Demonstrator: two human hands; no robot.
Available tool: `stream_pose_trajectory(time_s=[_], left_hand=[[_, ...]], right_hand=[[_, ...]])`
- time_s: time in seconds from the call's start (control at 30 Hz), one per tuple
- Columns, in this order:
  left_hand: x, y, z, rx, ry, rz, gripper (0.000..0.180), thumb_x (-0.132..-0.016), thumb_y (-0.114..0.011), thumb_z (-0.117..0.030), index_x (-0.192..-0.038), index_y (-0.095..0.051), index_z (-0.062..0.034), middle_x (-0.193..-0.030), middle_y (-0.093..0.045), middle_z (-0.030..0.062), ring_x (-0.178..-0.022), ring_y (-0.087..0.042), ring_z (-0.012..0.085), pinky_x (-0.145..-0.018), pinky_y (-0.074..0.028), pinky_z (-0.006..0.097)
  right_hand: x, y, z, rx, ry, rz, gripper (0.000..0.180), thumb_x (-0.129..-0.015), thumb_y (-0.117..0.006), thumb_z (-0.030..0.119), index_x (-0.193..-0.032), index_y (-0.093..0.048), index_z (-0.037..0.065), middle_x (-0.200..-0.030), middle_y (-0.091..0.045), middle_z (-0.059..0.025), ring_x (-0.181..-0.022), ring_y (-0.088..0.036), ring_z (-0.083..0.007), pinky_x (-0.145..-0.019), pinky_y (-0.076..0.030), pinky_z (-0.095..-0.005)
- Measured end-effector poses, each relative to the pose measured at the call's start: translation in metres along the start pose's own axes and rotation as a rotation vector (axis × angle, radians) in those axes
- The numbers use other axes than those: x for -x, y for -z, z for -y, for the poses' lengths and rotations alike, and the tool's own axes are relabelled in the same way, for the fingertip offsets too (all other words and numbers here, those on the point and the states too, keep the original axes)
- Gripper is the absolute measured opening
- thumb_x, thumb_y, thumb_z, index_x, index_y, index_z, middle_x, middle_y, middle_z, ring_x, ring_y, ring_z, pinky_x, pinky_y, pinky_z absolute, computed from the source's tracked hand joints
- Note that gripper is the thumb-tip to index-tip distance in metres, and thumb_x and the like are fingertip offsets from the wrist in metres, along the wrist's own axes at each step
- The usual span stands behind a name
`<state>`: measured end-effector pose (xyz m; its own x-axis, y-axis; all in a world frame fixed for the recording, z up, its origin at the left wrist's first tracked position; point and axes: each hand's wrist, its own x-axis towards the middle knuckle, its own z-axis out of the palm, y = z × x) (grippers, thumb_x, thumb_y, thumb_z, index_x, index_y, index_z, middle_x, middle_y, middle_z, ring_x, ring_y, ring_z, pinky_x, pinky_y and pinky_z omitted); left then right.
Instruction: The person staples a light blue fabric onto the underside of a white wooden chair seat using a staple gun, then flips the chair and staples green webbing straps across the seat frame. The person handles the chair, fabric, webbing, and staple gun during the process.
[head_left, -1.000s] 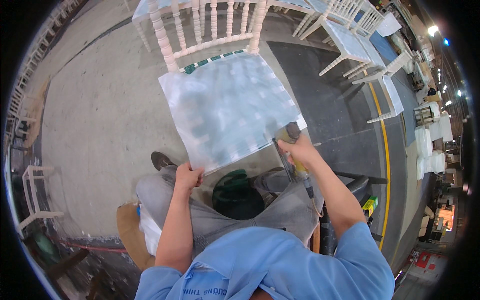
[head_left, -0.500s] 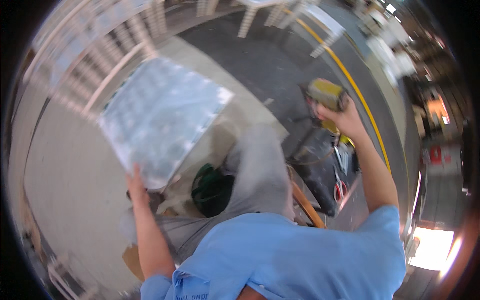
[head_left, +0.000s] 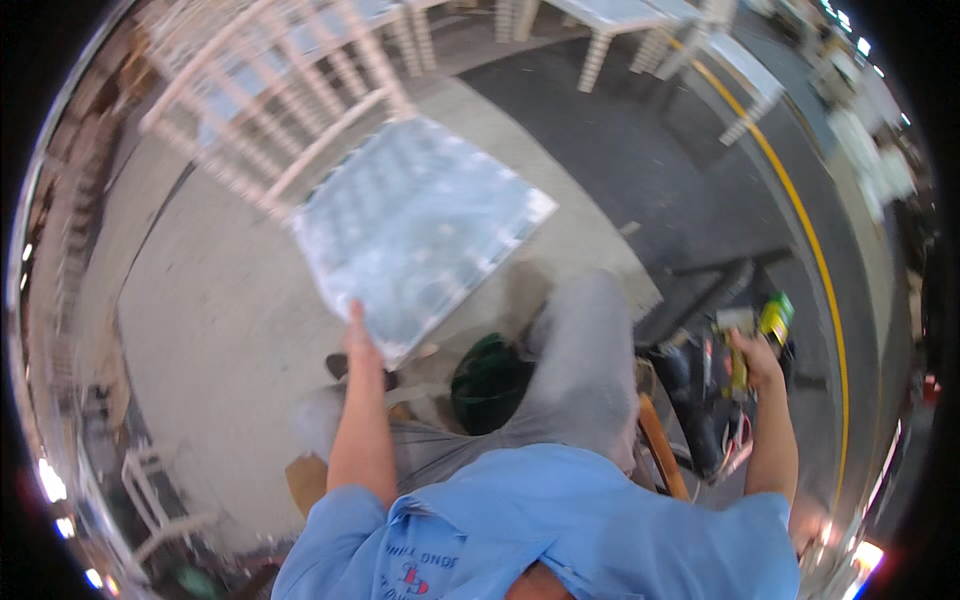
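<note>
A pale wooden spindle-back chair (head_left: 420, 215) stands tilted in front of me on the left, its seat covered in bluish-white sheeting. My left hand (head_left: 362, 340) grips the near corner of that seat, thumb on top and the other fingers hidden beneath. Off to the right, my right hand (head_left: 757, 358) is wrapped around the handle of a yellow-and-green handheld power tool (head_left: 775, 318); blur hides its exact kind. The tool is held low, over a dark stand beside my right knee, well apart from the chair.
Red-handled scissors (head_left: 738, 440) lie by the dark stand (head_left: 690, 400). A dark green object (head_left: 488, 385) sits between my legs, near a brown wooden bar (head_left: 663, 445). More pale chairs (head_left: 610, 15) stand at the back. A yellow line (head_left: 800, 210) crosses the dark floor.
My right hand has lowered the power tool toward the dark stand. My left hand stays on the seat corner. The view has swung, so the scene sits farther right.
</note>
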<state>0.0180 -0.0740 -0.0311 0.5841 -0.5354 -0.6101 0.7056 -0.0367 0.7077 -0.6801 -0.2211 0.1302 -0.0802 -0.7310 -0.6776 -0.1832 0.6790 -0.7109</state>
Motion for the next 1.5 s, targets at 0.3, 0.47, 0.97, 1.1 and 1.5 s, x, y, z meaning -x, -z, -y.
stream_pose_trajectory(time_s=[0.3,0.47,0.97,1.1,1.5], left_hand=[[0.059,-0.01,0.054,0.202,-0.083,-0.239,0.074,-0.096,-0.075,-0.044,-0.137,-0.053,0.0126,-0.131,-0.064,0.0195,-0.116,-0.065,0.0335,-0.1,-0.054,0.046],[0.075,-0.035,0.076,0.243,-0.04,-0.239,0.068,-0.099,-0.071,-0.045,-0.144,-0.051,0.0006,-0.138,-0.06,0.016,-0.122,-0.061,0.0345,-0.102,-0.052,0.051],[0.013,-0.014,0.006,0.371,0.015,0.025,0.064,-0.105,-0.059,-0.044,-0.153,-0.043,-0.0042,-0.152,-0.052,0.0157,-0.135,-0.053,0.0376,-0.114,-0.043,0.056],[0.024,-0.062,0.044,0.501,0.06,-0.017,0.063,-0.106,-0.057,-0.046,-0.152,-0.044,-0.0057,-0.152,-0.052,0.0134,-0.136,-0.051,0.0365,-0.115,-0.042,0.056],[0.059,-0.039,0.056,-0.034,0.32,-0.021,0.064,-0.097,-0.07,-0.052,-0.14,-0.053,-0.0082,-0.131,-0.061,0.0108,-0.121,-0.059,0.0357,-0.095,-0.048,0.051]], right_hand=[[-0.027,0.025,-0.025,0.256,-0.116,-0.114,0.042,-0.093,-0.08,0.036,-0.117,-0.067,0.004,-0.095,-0.066,-0.0067,-0.08,-0.068,-0.0242,-0.064,-0.057,-0.0399],[-0.013,-0.006,0.007,1.326,0.715,-0.64,0.044,-0.095,-0.076,0.03,-0.125,-0.067,-0.001,-0.105,-0.071,-0.0125,-0.093,-0.069,-0.0233,-0.079,-0.057,-0.0366],[-0.056,-0.447,0.008,0.219,0.018,0.445,0.045,-0.102,-0.067,0.039,-0.128,-0.062,0.003,-0.112,-0.068,-0.0112,-0.092,-0.065,-0.0241,-0.076,-0.055,-0.039],[-0.11,-0.439,0.022,-0.068,0.175,0.357,0.035,-0.104,-0.064,0.031,-0.125,-0.065,0.004,-0.104,-0.071,-0.0087,-0.085,-0.068,-0.02,-0.07,-0.057,-0.0368],[-0.137,-0.415,0.07,-0.074,0.191,0.344,0.042,-0.104,-0.062,0.04,-0.128,-0.062,0.005,-0.118,-0.068,-0.0081,-0.104,-0.065,-0.0218,-0.085,-0.053,-0.039]])
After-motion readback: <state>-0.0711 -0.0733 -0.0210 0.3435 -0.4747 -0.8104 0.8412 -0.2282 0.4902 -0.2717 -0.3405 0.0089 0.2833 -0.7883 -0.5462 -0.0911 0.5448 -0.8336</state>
